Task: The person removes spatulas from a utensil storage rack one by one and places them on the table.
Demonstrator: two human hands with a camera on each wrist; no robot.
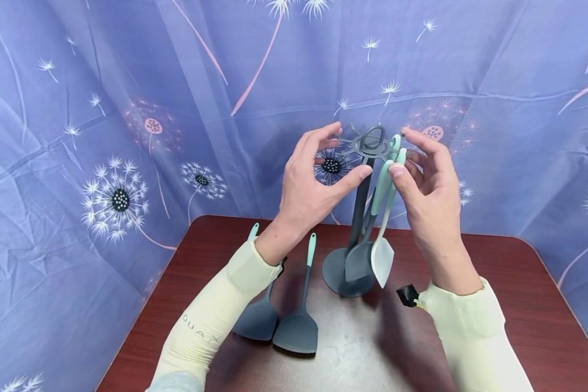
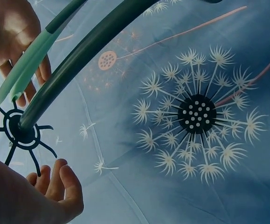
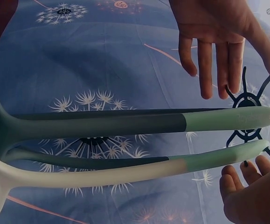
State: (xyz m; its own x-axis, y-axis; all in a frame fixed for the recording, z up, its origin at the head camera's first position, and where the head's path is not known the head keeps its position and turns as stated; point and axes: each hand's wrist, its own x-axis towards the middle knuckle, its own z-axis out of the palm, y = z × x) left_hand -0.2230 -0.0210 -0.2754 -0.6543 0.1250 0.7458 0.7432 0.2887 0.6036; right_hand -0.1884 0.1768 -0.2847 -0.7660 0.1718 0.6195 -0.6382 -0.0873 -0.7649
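A dark utensil stand (image 1: 360, 209) rises from a round base, with a ring of hooks (image 1: 371, 146) on top. Several mint-handled utensils hang on its right side, among them a white-headed spatula (image 1: 382, 260) and a dark-headed turner (image 1: 359, 260). My right hand (image 1: 433, 188) is beside the handle tops, thumb overlapping the white spatula's handle in the head view, fingers spread loosely beyond the hooks (image 3: 245, 109). On the opposite side my left hand (image 1: 306, 177) has thumb and fingers spread apart around the ring's left edge, holding nothing.
Two dark turners with mint handles lie on the brown table, the nearer turner (image 1: 298, 329) and another turner (image 1: 257, 318) partly behind the left forearm. A blue dandelion-print curtain (image 1: 255, 71) hangs behind the table (image 1: 500, 305).
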